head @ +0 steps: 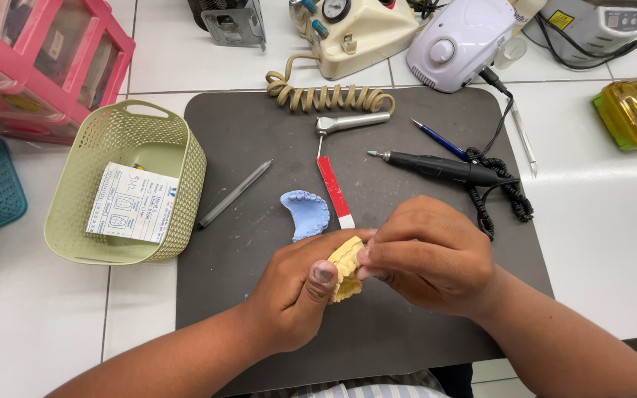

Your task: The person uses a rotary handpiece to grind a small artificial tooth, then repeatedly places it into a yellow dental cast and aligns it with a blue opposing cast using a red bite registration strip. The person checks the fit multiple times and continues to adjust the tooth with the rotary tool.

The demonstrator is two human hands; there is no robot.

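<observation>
Both hands are closed around one pale yellow dental cast [346,267], held up just above the dark grey mat [259,133]. Left hand [296,295] wraps it from below, thumb pressed across the near face; right hand [425,254] pinches its far edge with fingers curled tight, and something small may sit between those fingertips, though the view is too crowded to tell. This reads as a close-inspection or fitting step, the cast being turned and checked by touch. A next move would call for a steady pinch and a small wrist roll, since plaster of this kind chips easily. Its long axis runs roughly from the left thumb up toward the right knuckles, tilted, with the arch seemingly curving toward the left palm. Just beyond the left fingers lies a blue arch-shaped cast [305,214], and beside that a red and white strip [335,191]. Farther past the right hand rests a black handpiece [440,168]; well off to the left hand's side sits a green basket [178,140].
</observation>
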